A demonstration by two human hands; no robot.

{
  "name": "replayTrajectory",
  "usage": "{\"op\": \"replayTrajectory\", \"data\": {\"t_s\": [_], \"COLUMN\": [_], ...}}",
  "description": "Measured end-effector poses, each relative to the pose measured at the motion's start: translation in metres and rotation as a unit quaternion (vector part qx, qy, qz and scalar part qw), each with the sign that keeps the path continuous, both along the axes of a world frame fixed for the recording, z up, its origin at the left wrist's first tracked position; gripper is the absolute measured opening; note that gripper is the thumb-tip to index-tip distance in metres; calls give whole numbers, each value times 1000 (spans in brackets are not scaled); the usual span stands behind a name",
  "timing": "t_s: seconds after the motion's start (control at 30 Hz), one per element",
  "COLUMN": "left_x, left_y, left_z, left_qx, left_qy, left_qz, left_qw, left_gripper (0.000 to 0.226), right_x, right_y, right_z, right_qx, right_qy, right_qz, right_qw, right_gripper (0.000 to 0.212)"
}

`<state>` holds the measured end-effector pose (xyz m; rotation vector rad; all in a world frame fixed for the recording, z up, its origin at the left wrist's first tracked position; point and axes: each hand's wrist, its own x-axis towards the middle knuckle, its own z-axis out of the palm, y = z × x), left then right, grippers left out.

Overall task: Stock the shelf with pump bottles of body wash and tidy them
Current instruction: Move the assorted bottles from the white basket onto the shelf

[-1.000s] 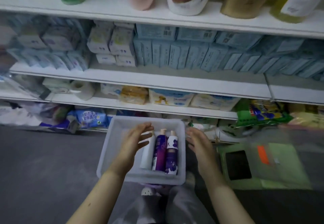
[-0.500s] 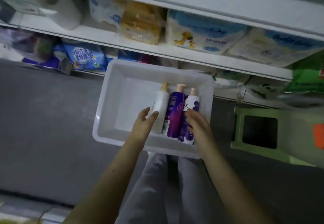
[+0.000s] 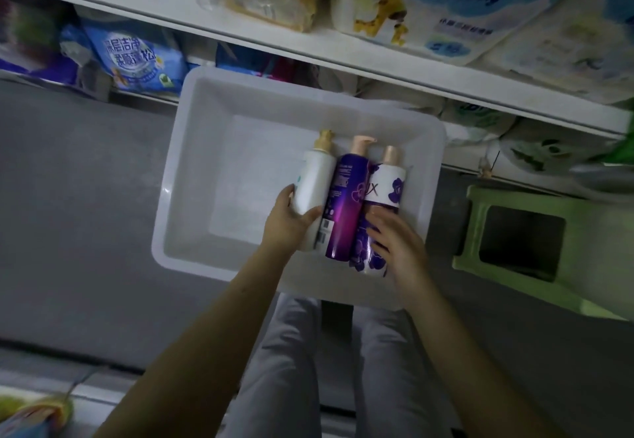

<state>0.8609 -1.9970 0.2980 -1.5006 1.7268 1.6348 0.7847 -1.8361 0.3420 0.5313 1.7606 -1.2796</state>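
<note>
The scene is dim with a cool blue tint, the white bin [image 3: 192, 163] is the brightest area, the floor [image 3: 85, 197] is dark, and the shelf [image 3: 377, 60] packages and frame corners look blurred and bent.

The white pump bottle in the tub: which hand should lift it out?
Left. The left hand already wraps the white plastic pump bottle; the right hand rests on the white-and-purple flowered bottle.
</note>
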Motion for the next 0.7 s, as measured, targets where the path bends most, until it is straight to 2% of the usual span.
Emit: {"op": "replayTrajectory", "data": {"t_s": [0.17,0.33,0.43,0.53,0.63,0.7], "left_x": [7,11,21,30,35,38], "left_y": [-5,-9,-6,-3,2,9], "left_z": [-5,20,56,101,154,191], "left_qx": [-5,71,156,220,260,273], "left_qy": [6,23,66,125,172,203], "left_qz": [24,120,179,197,168,145], "left_qw": [1000,990,969,947,935,929], "left_gripper": [64,47,41,41,47,46], "right_x": [0,-2,-2,1,5,9], "right_y": [6,6,2,-3,-5,-3], "right_z": [0,9,24,51,93,130], "right_qx": [-6,-16,-45,-73,-109,-142], "right_qy": [-4,4,10,21,59,85], "right_qz": [7,-7,-10,-15,3,7], "right_qw": [1000,1000,999,997,992,986], "right_gripper": [12,12,13,13,21,33]}}
